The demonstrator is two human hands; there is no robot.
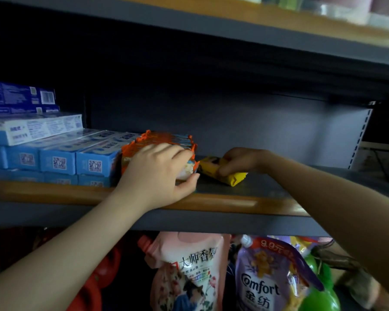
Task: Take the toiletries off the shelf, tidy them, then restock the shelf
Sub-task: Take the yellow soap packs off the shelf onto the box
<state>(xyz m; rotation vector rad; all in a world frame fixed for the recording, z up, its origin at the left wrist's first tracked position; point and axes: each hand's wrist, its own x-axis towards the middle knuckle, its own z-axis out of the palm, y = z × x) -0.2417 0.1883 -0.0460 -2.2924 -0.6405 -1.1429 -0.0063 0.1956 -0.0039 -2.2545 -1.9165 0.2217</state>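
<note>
The left hand [161,173] lies over a bundle of orange packets [164,142] on the shelf [222,202], fingers curled across its top and right end, thumb pressed at the lower front corner, so it grips the bundle. To the left of that hand, touching the bundle, stand rows of blue boxes [58,159], their ends with square codes facing out; more blue boxes are stacked on top of them, further left and higher.

Just right of the left hand, nearly touching its fingertips, the right hand [240,160] holds a yellow packet [231,177] that lies flat on the shelf. Its fingers curl over the back of the packet and the thumb pinches the front edge; the light is dim here, so what is printed on the packet cannot be made out. Beyond the right hand the shelf board runs on to a grey back panel [256,126].

Below both forearms, under the shelf, stand a pink refill pouch [189,268] and a purple pouch [265,279], with a green bottle [319,299] to their right.
</note>
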